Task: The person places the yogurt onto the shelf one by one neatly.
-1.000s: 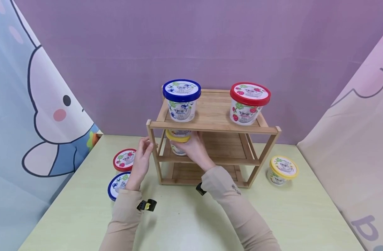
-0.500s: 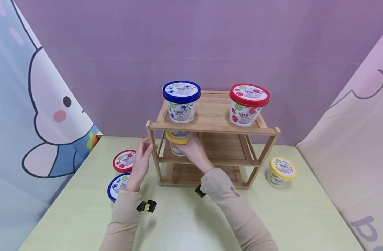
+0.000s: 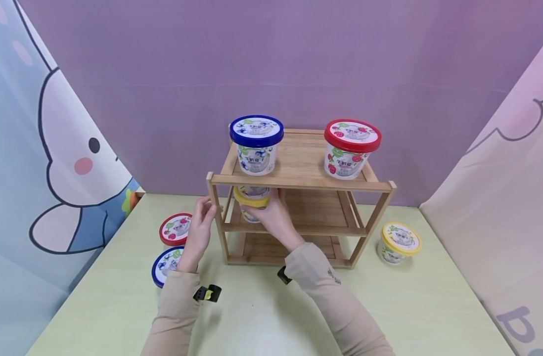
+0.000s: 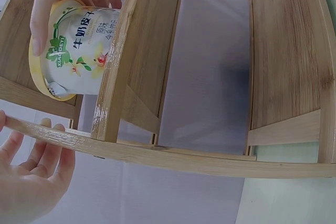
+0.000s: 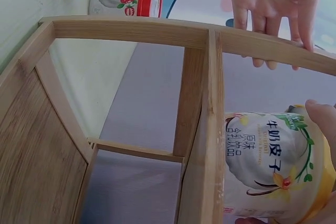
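- Right hand (image 3: 276, 217) has a proper grip on a yellow-lidded tub (image 3: 251, 199), fingers wrapped round it.
- That tub's at the left end of the middle shelf (image 3: 316, 210), pretty much under the blue-lidded tub (image 3: 255, 148). Can't tell if its base is touching the wood.
- Left hand (image 3: 199, 227) is holding the wooden rack by its left front post (image 3: 222, 240), fingers curled round it.
- Up on the top shelf (image 3: 302, 155): the blue one on the left, a red-lidded tub (image 3: 351, 148) on the right, well apart.
- Left side of the tabletop (image 3: 249, 321): another red tub (image 3: 175, 229) and another blue tub (image 3: 166, 264), both partly behind the left arm.
- Right of the rack there's another yellow tub (image 3: 400, 242).
- Purple cloth (image 3: 271, 59) behind everything.
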Demonstrator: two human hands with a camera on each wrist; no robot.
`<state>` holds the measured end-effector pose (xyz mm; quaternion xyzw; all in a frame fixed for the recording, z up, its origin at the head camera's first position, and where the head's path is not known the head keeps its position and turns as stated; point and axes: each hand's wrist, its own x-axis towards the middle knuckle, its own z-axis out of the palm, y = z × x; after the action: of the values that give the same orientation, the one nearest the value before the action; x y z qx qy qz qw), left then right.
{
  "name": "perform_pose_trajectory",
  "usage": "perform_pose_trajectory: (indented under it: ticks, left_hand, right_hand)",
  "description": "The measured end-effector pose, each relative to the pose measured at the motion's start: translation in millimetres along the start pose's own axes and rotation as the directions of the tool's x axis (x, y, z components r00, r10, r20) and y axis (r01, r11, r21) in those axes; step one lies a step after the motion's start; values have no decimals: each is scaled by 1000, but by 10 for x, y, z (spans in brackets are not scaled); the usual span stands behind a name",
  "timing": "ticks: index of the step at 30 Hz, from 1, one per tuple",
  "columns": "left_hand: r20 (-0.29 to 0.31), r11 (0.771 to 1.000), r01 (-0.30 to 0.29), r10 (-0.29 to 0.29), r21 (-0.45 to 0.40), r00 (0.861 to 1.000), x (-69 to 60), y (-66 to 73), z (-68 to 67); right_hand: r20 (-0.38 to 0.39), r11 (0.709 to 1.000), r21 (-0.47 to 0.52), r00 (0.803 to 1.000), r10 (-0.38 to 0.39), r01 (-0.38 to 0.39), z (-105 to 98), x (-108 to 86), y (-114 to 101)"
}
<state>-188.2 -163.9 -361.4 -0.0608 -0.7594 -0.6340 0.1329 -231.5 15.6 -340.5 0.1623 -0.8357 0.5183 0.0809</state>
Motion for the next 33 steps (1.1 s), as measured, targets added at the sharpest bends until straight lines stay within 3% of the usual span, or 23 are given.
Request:
perform_pose_trajectory:
  ticks: [12,24,33]
  left_hand:
    - [4,1000,0,0,2,1000,2,-5,7]
    - [-3,1000,-6,6,15,1000,14,-22,-2]
    - [-7,1000,-3,3,17,1000,23,-33,-1]
  right_hand:
    - [-83,995,-47,992,-97,94,-87,-170,-18]
    - [-127,989,-103,985,-115,103,-205,-363,20]
    - [-143,965,-146,961,-238,218,-316,-499,82]
